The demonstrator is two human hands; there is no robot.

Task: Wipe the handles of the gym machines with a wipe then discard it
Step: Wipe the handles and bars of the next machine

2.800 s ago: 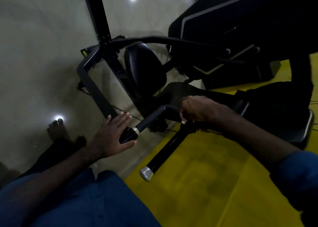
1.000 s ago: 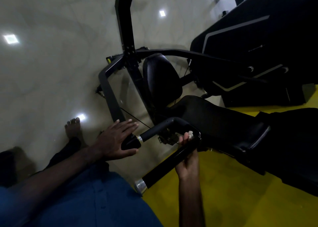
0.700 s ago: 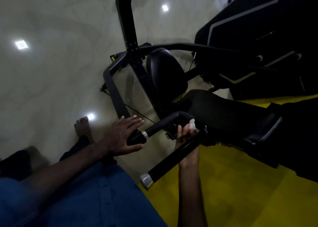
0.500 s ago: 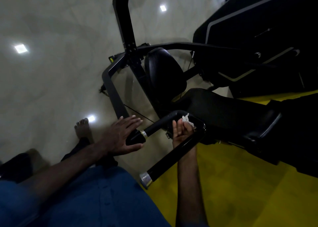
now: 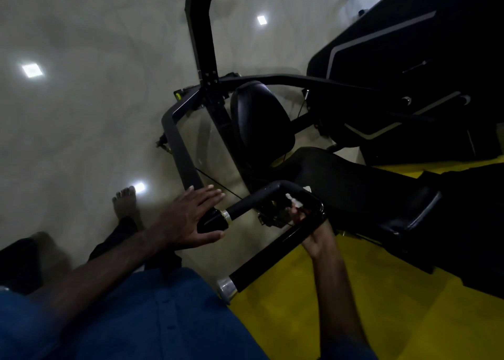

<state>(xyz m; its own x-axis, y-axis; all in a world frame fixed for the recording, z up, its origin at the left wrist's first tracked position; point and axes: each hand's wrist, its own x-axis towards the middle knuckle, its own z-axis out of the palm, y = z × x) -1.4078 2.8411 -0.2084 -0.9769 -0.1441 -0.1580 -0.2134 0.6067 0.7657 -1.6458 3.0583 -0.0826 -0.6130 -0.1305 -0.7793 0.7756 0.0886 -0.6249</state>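
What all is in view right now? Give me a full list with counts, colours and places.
U-shaped handle: 1, black with metal end caps, centre, one end under the left hand.
Wipe: 1, white, at the handle's bend, held by the right hand.
Seat pad: 1, black, above the handle.
Long pad: 1, black, right of the handle.
Machine frame: 1, dark grey and black, centre, a post rising to the top edge.
Second machine: 1, black with grey stripes, upper right.
Floor: pale and glossy with light reflections on the left; yellow at lower right.
Bare foot: 1, on the pale floor, left of centre.
Blue clothing: bottom edge.
Left hand: flat against the handle's end.
Right hand: reaches up behind the handle's lower bar, pinching the wipe.
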